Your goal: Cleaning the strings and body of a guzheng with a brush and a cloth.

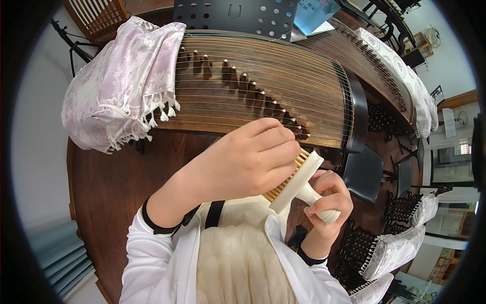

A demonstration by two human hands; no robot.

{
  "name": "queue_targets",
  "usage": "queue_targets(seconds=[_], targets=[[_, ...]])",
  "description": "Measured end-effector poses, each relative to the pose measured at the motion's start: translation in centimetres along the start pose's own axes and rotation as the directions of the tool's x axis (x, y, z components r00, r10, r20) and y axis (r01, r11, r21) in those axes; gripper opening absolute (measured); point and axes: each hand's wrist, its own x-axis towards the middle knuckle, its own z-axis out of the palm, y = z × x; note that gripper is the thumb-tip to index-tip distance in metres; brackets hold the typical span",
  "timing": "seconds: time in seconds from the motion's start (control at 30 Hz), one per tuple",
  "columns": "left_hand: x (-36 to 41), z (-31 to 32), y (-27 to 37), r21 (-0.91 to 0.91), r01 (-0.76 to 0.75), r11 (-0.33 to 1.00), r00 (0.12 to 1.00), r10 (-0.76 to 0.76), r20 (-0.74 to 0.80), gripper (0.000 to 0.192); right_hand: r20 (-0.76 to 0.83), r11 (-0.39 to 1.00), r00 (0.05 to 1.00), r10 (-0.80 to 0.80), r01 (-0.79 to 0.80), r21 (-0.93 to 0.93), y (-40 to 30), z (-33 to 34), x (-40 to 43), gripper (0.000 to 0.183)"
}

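Note:
A cream-handled brush point(300, 182) with tan bristles is held over my lap, just in front of a guzheng point(273, 87). My right hand point(328, 201) is closed around the end of its handle. Across the bristle side lies my left hand point(254, 159), knuckles up, its fingertips hidden; whether they grip the bristles I cannot tell. Strings run over the guzheng's brown wooden top, on a slanting row of bridges point(253, 91). A pink and white tasselled cloth point(121, 83) is bunched over the instrument's left end.
A black perforated music stand point(235, 15) with a blue book point(315, 15) stands beyond the guzheng. A second guzheng point(357, 57), partly under a white cloth point(402, 72), is at the upper right. Black stools point(362, 173) and covered instruments point(395, 250) stand on the right; a pleated blue-grey curtain point(60, 254) hangs lower left.

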Motion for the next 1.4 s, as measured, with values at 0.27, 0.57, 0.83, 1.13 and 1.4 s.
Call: queue_targets(seconds=[0.27,0.57,0.83,1.13,1.4], targets=[[-1.1,-1.2,-1.5,-0.005,0.125,0.992,0.992,-0.125,-0.026,0.027,0.009,0.999,1.000,-0.018,0.018,-0.036,0.2,-0.1,-0.1,0.032],[-2.3,-2.9,-3.1,0.085,0.217,0.972,0.976,-0.216,-0.024,0.026,0.001,0.999,0.999,-0.036,0.036,-0.005,0.3,-0.4,-0.4,0.033],[-0.9,-2.0,-1.1,-0.123,0.141,0.982,0.978,-0.158,-0.135,0.023,0.009,0.999,0.999,-0.031,0.031,0.014,0.2,-0.4,-0.3,0.035],[-0.6,-0.5,-0.6,-0.104,0.041,0.994,0.997,-0.048,-0.058,0.024,0.034,0.999,0.999,-0.036,0.036,-0.005,0.0,0.1,0.2,0.037],[-0.6,-0.3,-0.7,-0.046,0.039,0.998,0.998,-0.041,-0.049,0.024,0.046,0.999,0.998,-0.041,0.042,-0.020,-0.1,0.3,0.4,0.036]])
